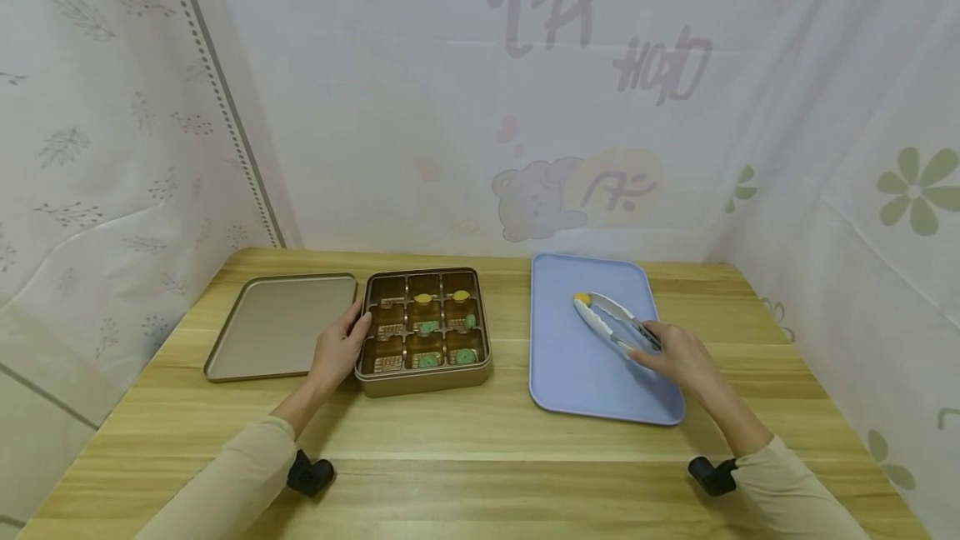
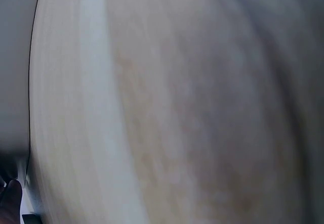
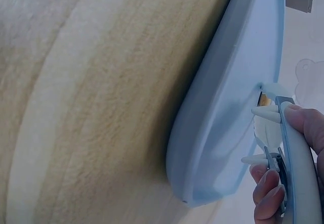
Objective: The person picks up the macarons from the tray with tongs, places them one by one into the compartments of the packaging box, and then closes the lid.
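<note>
My right hand (image 1: 681,358) holds a pair of white and grey tongs (image 1: 597,322) over the blue tray (image 1: 558,382). A small round yellow piece (image 1: 582,299) sits between the tong tips; its kind is too small to tell. My left hand (image 1: 339,348) grips the left edge of a gold-brown box (image 1: 431,387), thumb at the rim. An insert divides the box into several compartments. Yellow pieces (image 1: 423,299) lie in its middle and right columns, with green pieces (image 1: 466,356) nearer the front. The right wrist view shows the tongs (image 3: 298,158) close up, fingers and thumb around them.
A flat gold-brown lid (image 1: 277,327) lies left of the box, close beside it. Wooden tabletop (image 1: 510,440) stretches between box and tray and along the front. Printed white cloth (image 1: 390,107) hangs behind the table and at both sides.
</note>
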{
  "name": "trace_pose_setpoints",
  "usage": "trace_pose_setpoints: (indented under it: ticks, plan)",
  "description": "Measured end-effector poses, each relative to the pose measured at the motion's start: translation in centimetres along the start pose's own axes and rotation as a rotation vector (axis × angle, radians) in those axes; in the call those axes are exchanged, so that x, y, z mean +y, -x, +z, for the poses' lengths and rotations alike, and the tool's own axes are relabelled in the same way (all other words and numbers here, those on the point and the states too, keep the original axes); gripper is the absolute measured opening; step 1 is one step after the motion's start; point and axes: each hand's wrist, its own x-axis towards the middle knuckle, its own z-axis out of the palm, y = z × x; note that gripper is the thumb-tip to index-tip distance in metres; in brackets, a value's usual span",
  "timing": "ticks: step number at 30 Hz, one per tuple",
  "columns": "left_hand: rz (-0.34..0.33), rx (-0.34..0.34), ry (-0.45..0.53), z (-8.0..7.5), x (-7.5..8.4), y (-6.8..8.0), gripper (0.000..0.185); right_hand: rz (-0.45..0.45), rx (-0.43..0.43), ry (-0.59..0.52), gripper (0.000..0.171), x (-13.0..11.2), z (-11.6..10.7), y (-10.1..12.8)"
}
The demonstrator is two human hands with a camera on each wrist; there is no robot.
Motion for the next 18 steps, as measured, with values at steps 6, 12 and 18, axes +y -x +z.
trace_pose_setpoints:
  ticks: [6,12,18]
  plan:
    - [0.002,-0.005,0.002,0.0,0.0,0.0,0.058,0.016,-0.017,-0.011,0.046,-0.2,-0.2,-0.1]
    - [0.007,-0.006,0.01,0.0,0.0,0.0,0.058,-0.033,0.01,0.012,0.046,-0.9,-0.5,-0.4]
    - [0.006,-0.003,0.008,0.0,-0.1,-0.1,0.057,-0.09,0.023,0.034,0.037,-2.4,-0.6,-1.3]
